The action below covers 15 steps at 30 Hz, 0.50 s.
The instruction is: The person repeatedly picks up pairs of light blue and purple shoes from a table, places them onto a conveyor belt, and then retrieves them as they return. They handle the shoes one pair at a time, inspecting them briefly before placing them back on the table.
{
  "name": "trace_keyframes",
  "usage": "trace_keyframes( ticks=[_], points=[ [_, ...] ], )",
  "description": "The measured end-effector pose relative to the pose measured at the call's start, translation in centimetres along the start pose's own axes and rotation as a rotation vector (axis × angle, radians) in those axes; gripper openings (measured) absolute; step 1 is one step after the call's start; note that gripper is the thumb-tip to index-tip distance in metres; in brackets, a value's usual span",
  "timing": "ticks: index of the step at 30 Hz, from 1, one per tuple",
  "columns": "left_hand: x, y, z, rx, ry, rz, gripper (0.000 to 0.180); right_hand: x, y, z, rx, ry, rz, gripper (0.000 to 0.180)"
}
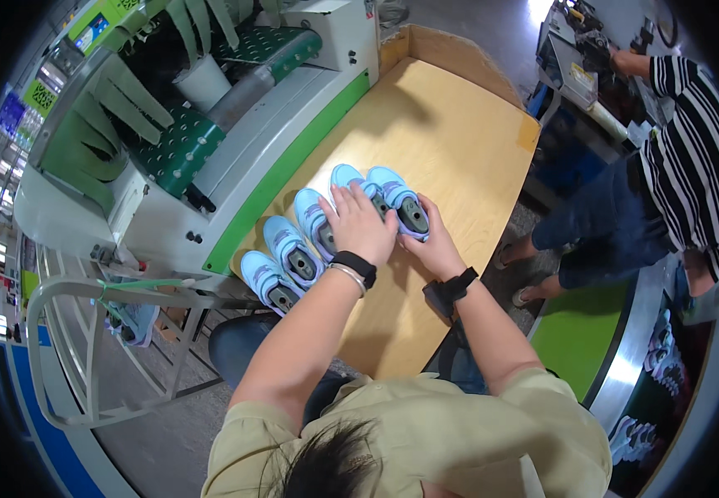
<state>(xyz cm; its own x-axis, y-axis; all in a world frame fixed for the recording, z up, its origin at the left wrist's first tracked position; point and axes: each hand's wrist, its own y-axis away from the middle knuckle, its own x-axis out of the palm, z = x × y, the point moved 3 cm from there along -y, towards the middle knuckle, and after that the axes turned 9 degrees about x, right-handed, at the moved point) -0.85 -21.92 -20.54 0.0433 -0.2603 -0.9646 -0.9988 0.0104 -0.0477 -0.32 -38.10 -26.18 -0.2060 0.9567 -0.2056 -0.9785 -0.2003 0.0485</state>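
We see the left hand (361, 226) lying flat, fingers spread, over light-blue shoes (293, 253) lined up on the wooden bench (450, 141) (beside a green-and-white machine (235, 124)); the right hand (434, 245) pinches the end shoe (405, 207).

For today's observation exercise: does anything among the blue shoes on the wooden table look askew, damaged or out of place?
Nothing stands out. The blue shoes lie in a tidy row on the wooden table, all angled alike. The left hand and right hand cover the far ones.

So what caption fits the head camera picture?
Two hands press on small blue shoes lined up on a wooden table.
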Motion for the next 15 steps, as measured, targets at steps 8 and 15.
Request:
trace_keyframes(
  ticks=[8, 15],
  points=[
    [4.4, 0.5, 0.2, -0.103, 0.795, -0.401, 0.097, -0.2, 0.3, -1.0, -0.001, -0.046, 0.017, 0.089],
    [-1.6, -1.2, 4.8, -0.364, 1.684, -0.430, 0.074, 0.2, 0.3, 0.1, 0.074, -0.083, 0.053, 0.090]
  ],
)
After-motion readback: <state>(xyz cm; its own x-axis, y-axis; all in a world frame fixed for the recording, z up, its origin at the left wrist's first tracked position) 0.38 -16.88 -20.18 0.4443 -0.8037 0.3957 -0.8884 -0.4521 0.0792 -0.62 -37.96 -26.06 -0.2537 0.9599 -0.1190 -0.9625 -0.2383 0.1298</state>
